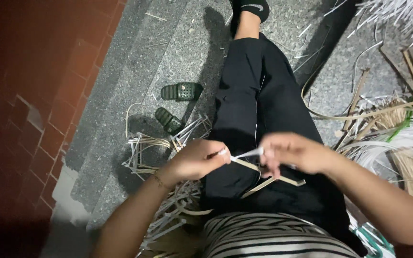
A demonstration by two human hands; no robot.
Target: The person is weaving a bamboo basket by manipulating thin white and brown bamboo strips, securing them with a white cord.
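While both forearms reach in from the lower corners and meet over the lap, the left hand (198, 160) curls into a loose fist with its thumb and fingertips pinched on one end of a thin white strip (245, 154). The right hand (295, 153), knuckles up and wrist bent slightly inward, pinches the other end, so the strip spans the short gap between the two hands. Just under the hands, flat tan splints (271, 177) cross each other on the black trousers (254, 95), touching the underside of the right hand. Below the left wrist lies a loose heap of pale strips (168, 210) on the stone floor. Beyond the left hand sit two dark green sandals (181, 91). Past the right forearm spreads a bundle of tan and white strands (397, 138).
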